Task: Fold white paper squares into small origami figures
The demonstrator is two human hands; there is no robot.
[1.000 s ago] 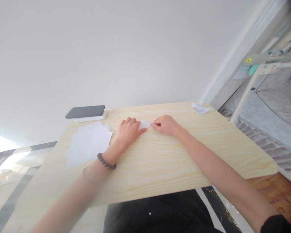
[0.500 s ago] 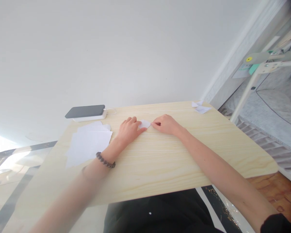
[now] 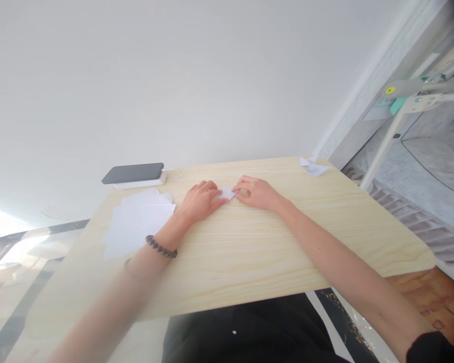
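Note:
A small folded piece of white paper (image 3: 227,192) lies at the middle of the table, between my two hands. My left hand (image 3: 201,200) grips its left side between thumb and fingers, and a dark beaded bracelet (image 3: 161,247) circles that wrist. On the paper's right corner, my right hand (image 3: 258,192) pinches with thumb and forefinger. The fingers cover part of the paper, so its full folded shape is hidden.
Left of my hands, several white sheets (image 3: 138,227) lie on the wooden table (image 3: 234,252). Behind them a dark phone (image 3: 134,173) rests on a white block with a cable. Folded white paper pieces (image 3: 316,168) sit at the far right corner, near the wall (image 3: 212,80).
My right fingers have shifted slightly left and spread a little around the paper's corner. The left hand has moved slightly, still holding the paper.

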